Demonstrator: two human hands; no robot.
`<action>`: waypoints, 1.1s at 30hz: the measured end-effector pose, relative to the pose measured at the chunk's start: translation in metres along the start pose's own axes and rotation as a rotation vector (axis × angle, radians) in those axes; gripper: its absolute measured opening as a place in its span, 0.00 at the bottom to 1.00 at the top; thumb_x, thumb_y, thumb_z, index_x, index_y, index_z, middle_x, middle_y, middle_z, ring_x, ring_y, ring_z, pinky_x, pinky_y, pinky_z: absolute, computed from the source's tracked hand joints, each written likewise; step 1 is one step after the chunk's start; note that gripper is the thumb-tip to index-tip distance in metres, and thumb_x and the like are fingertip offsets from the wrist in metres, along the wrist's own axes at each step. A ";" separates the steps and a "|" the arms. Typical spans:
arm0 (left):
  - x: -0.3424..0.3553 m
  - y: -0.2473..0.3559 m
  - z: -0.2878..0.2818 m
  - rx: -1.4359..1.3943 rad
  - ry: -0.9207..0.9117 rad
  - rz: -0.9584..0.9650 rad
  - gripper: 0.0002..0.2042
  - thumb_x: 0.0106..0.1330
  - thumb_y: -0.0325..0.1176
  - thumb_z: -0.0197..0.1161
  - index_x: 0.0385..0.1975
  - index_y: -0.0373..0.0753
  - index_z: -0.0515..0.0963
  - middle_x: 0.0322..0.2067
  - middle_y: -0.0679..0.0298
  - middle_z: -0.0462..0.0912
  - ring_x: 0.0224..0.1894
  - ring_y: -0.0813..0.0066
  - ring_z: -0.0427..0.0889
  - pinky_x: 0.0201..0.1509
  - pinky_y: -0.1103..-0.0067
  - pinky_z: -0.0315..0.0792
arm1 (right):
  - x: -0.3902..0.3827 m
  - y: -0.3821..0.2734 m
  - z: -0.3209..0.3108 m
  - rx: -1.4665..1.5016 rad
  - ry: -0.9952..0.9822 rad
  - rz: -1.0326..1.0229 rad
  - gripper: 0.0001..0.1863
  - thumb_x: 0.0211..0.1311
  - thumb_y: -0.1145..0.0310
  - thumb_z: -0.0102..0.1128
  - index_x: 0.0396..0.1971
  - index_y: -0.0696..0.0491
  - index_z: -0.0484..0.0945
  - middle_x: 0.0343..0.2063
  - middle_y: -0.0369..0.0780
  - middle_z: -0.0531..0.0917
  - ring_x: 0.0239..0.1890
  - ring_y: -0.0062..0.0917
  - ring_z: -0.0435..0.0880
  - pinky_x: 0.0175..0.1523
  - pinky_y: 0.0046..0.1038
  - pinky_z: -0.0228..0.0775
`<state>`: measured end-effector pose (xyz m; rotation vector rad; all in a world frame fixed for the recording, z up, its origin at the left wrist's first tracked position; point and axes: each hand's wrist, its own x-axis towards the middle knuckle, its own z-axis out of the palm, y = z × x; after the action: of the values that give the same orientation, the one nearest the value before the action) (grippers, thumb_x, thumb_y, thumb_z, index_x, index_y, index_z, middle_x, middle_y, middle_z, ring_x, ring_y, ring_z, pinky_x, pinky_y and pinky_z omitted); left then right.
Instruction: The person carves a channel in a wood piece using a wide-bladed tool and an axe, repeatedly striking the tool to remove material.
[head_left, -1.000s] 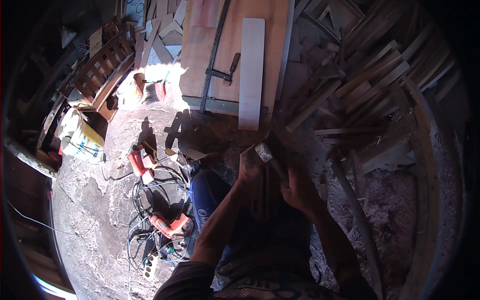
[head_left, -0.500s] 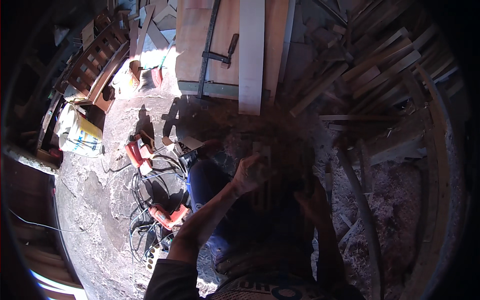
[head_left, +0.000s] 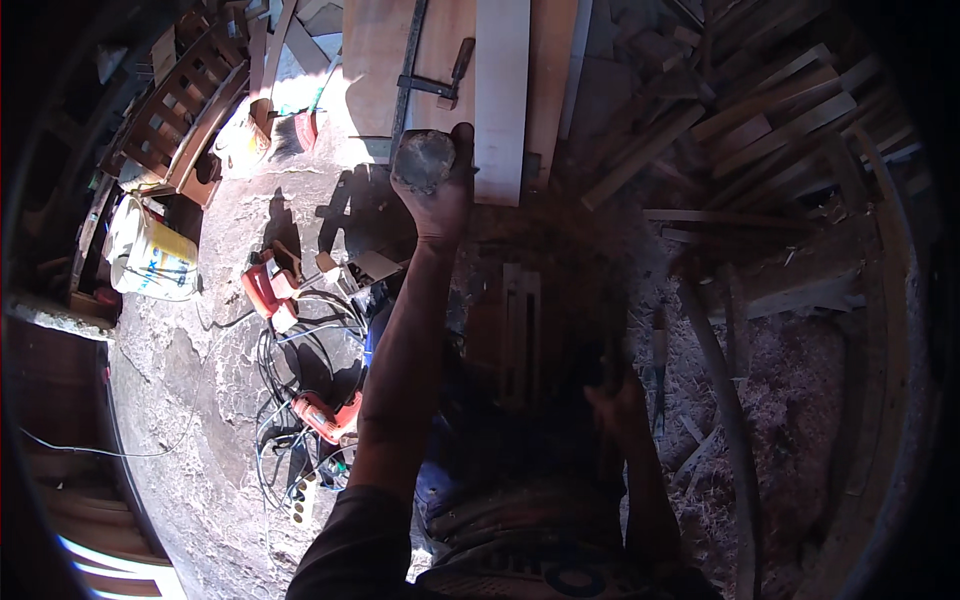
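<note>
My left hand point(head_left: 432, 205) reaches forward, closed round a rough, mottled grey round block point(head_left: 424, 156). It is beside a pale narrow board point(head_left: 500, 100) that lies on a wider wooden panel point(head_left: 550, 90), left of which is a bar clamp point(head_left: 430, 86). My right hand point(head_left: 612, 395) is low at the right of my lap, in shadow, its fingers curled round something dark that I cannot make out. Between my arms, a wooden piece with long slots point(head_left: 522, 335) stands in the shadow over my lap.
Red power tools point(head_left: 262, 290), a drill point(head_left: 325, 412) and tangled cables lie on the cracked floor at left, with a white bucket point(head_left: 152, 255) and a slatted wooden piece point(head_left: 185, 125) beyond. Loose timber offcuts point(head_left: 760, 120) pile up at right, near a long curved grey piece point(head_left: 720, 390).
My left hand has moved forward from my lap to the panel's near edge with the block in it. My right hand has shifted right and stays low. The view has shifted slightly.
</note>
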<state>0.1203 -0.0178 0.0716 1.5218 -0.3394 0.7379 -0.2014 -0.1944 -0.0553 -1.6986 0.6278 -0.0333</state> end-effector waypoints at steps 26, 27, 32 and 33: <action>-0.069 -0.030 0.012 -0.315 -0.440 -0.409 0.07 0.59 0.26 0.71 0.23 0.37 0.79 0.24 0.71 0.81 0.29 0.87 0.77 0.32 0.82 0.70 | -0.002 0.006 -0.002 0.016 -0.113 0.139 0.43 0.50 0.79 0.70 0.68 0.58 0.60 0.59 0.45 0.70 0.57 0.33 0.70 0.60 0.34 0.65; -0.070 -0.033 0.012 -0.304 -0.440 -0.386 0.07 0.59 0.26 0.72 0.23 0.37 0.79 0.24 0.71 0.81 0.29 0.86 0.77 0.32 0.81 0.70 | -0.003 0.007 -0.002 -0.012 -0.111 0.120 0.42 0.51 0.78 0.70 0.68 0.58 0.61 0.54 0.44 0.72 0.49 0.30 0.71 0.52 0.32 0.65; -0.071 -0.039 0.015 -0.243 -0.435 -0.371 0.05 0.58 0.26 0.71 0.24 0.37 0.80 0.24 0.71 0.82 0.29 0.84 0.79 0.33 0.79 0.72 | -0.003 0.015 0.002 -0.055 -0.078 -0.010 0.38 0.54 0.73 0.70 0.65 0.59 0.64 0.37 0.41 0.79 0.23 0.22 0.76 0.27 0.27 0.70; -0.072 -0.038 0.019 -0.283 -0.449 -0.380 0.05 0.58 0.26 0.70 0.25 0.37 0.80 0.25 0.71 0.83 0.29 0.84 0.79 0.33 0.79 0.72 | -0.004 0.012 0.002 -0.050 -0.081 0.019 0.38 0.53 0.73 0.70 0.66 0.59 0.64 0.41 0.42 0.78 0.31 0.25 0.76 0.33 0.29 0.71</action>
<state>0.0950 -0.0477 -0.0025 1.4134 -0.4500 0.0390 -0.2086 -0.1920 -0.0660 -1.7326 0.5886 0.0653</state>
